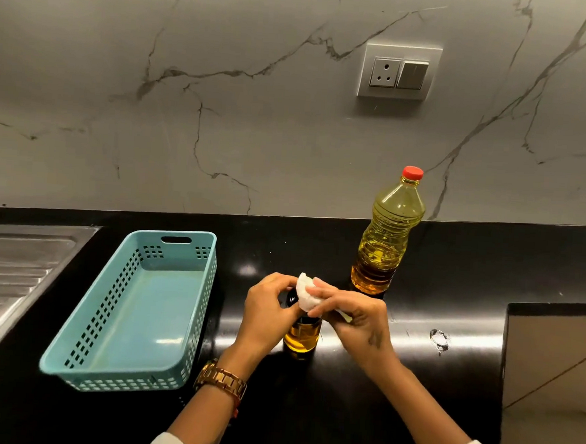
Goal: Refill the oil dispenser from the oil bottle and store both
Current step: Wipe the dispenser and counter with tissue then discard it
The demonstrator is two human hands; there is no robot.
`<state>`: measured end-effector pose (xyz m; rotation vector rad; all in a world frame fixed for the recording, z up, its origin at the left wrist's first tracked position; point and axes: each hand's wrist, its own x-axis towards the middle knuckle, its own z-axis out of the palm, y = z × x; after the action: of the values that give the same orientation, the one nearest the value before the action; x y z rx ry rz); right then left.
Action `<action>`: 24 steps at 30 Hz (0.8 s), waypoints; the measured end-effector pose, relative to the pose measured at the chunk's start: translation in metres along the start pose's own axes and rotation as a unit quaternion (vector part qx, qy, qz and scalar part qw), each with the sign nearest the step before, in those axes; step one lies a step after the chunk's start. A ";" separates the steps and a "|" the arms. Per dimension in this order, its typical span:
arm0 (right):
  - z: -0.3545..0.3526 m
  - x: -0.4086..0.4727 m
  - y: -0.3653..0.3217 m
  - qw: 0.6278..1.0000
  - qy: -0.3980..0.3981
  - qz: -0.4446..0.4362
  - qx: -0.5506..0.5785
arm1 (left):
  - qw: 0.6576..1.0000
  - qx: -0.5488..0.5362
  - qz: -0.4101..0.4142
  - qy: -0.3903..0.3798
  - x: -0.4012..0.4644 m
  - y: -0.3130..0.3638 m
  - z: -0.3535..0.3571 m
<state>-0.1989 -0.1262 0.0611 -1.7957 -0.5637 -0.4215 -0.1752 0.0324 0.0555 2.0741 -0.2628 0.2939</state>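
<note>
Low in the frame's center, both forearms are reaching forward; the left hand [266, 309] and right hand [354, 320] are curling their fingers, almost touching.

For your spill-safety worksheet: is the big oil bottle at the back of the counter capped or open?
Capped. The oil bottle stands upright with its red cap on the neck.

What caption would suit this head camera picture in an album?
Both hands, left hand and right hand, wipe the oil dispenser with tissue; capped oil bottle behind.
</note>
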 end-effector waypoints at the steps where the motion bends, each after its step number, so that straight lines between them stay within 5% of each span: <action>1: -0.006 0.003 -0.003 0.996 -0.001 0.054 0.068 | 1.000 0.001 -0.001 -0.005 0.001 0.000 -0.001; 3: -0.020 0.015 -0.008 0.978 0.017 0.166 0.128 | 1.000 -0.001 -0.010 -0.010 0.002 0.000 -0.002; 6: -0.023 0.029 -0.006 0.972 0.053 0.230 -0.004 | 1.000 0.000 -0.015 -0.017 0.003 0.000 -0.002; 10: 0.010 0.021 -0.002 0.971 0.027 0.169 -0.168 | 1.000 -0.002 -0.016 -0.011 0.003 0.000 0.000; 17: 0.012 -0.011 0.000 0.964 0.051 0.074 -0.252 | 1.000 -0.013 0.002 0.007 -0.002 0.006 0.000; 20: 0.001 -0.019 0.001 0.974 0.018 0.062 -0.218 | 1.000 -0.015 0.006 0.004 -0.004 0.005 -0.001; 24: -0.039 0.001 0.000 0.984 -0.036 0.164 -0.065 | 1.000 0.007 0.027 -0.005 -0.006 0.003 -0.003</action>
<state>-0.1983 -0.1632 0.0729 -1.9921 -0.2859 -0.1709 -0.1817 0.0336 0.0576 2.0840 -0.3237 0.3198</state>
